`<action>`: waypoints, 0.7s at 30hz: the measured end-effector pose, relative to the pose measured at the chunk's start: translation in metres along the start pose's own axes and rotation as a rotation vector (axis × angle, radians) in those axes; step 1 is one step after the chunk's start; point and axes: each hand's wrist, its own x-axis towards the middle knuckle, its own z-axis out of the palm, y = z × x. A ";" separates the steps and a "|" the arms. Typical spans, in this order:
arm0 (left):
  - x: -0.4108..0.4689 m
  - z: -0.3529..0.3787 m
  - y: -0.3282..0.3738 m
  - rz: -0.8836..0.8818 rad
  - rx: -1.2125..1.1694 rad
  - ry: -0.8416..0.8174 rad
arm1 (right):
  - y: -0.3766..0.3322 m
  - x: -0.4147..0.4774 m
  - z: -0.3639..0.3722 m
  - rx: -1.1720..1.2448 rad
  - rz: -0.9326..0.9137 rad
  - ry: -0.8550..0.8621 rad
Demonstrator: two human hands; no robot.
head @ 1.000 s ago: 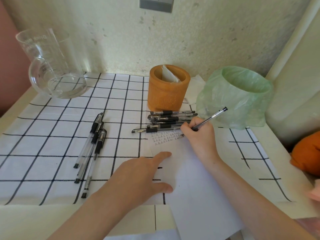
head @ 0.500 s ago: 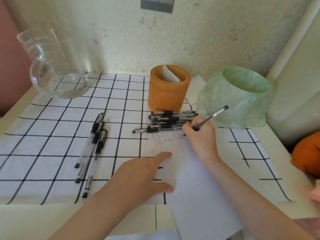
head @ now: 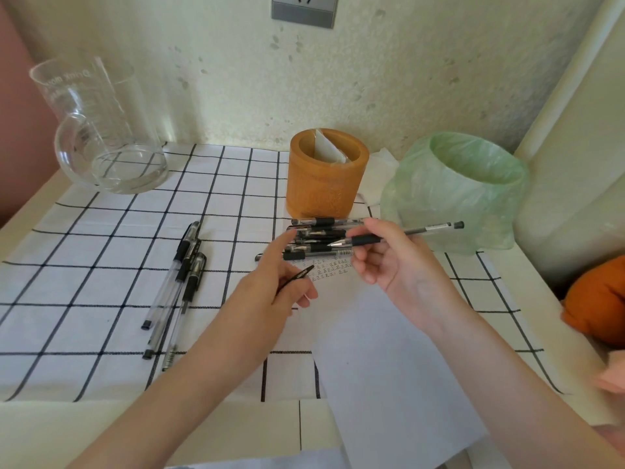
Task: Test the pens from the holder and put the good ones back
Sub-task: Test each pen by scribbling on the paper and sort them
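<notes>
In left hand [head: 270, 291]: pen cap [head: 298, 276], mostly hidden by curled fingers, index extended.
Right hand [head: 392, 265]: fingers pinch uncapped pen [head: 426, 230] level, tip leftward.
Scribbles [head: 329, 268]: illegible.

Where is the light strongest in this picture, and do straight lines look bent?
Head view: the strongest glare is at the far edge of the cloth, beside the jug; head view again: the wide lens bows the wall corner on the right.

You've got soft, even daylight — faint shadows under the pens [head: 185, 262], glints on the glass jug [head: 101, 140], wide-angle bowing at the edges.
</notes>
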 end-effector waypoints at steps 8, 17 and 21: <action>-0.002 -0.005 0.008 -0.010 -0.144 0.072 | -0.003 -0.007 0.006 -0.095 0.000 -0.050; -0.003 -0.004 0.009 -0.004 -0.024 0.051 | 0.004 -0.009 0.015 -0.217 -0.041 -0.119; -0.005 -0.004 0.010 -0.046 -0.049 0.086 | 0.003 -0.010 0.017 -0.282 -0.053 -0.182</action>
